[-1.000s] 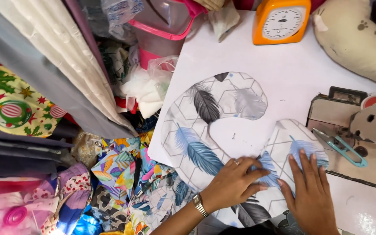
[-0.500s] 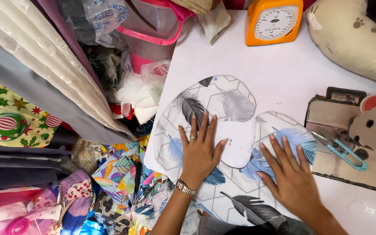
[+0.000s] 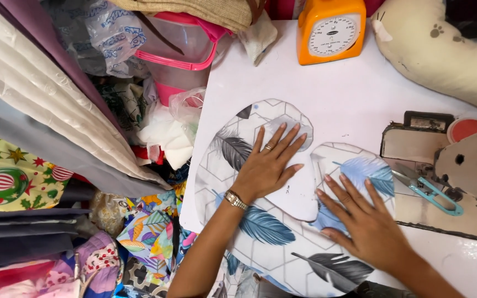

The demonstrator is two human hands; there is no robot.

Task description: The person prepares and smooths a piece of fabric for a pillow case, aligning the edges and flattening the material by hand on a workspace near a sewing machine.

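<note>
From the head view, a U-shaped piece of feather-print fabric [image 3: 260, 232] lies flat on the white table [image 3: 338, 99], its curve toward the far side and its two arms running back toward the person. The left hand [image 3: 266, 165] rests palm-down on the left arm of the piece, fingers spread wide and holding nothing, with a ring on one finger and a wristwatch [image 3: 236, 200] at the wrist. The right hand [image 3: 360, 218] lies flat on the right arm of the piece, fingers also spread, empty. The cloth is white with grey hexagon lines and blue and dark grey feathers. Teal thread snips [image 3: 429, 190] rest on the sewing machine [image 3: 459, 165] just right of the right hand; an orange scale [image 3: 331, 30] stands at the far edge.
</note>
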